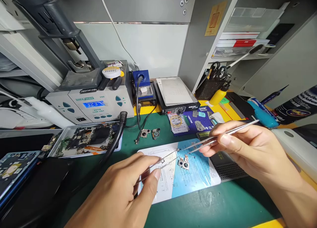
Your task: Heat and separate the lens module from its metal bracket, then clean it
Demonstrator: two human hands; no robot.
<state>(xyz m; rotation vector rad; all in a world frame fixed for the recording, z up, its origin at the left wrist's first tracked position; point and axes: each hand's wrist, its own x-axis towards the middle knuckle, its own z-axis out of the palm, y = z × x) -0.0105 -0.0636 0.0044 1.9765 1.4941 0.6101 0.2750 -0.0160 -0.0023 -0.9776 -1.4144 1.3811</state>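
Observation:
My right hand (pixel 237 139) pinches a pair of metal tweezers (pixel 237 129), whose tips point left over the blue half of a white-and-blue card (pixel 198 185). Between the thumb and fingers of my left hand (pixel 123 185) is a second pair of tweezers (pixel 166 160), its tips reaching up to the right. Both sets of tips are close together above the card; a tiny dark piece (pixel 177 150) shows there, too small to name. Just below the tips lies a small phone camera module (pixel 183 163) with several lenses, touched by neither hand.
Two more camera modules (pixel 150 133) lie on the green mat (pixel 188 208) behind the card. A hot air station (pixel 91 106) stands at the back left, its black hose (pixel 116 139) crossing the mat. A tray of circuit boards (pixel 86 139) is at left, a flat heating plate (pixel 177 92) behind.

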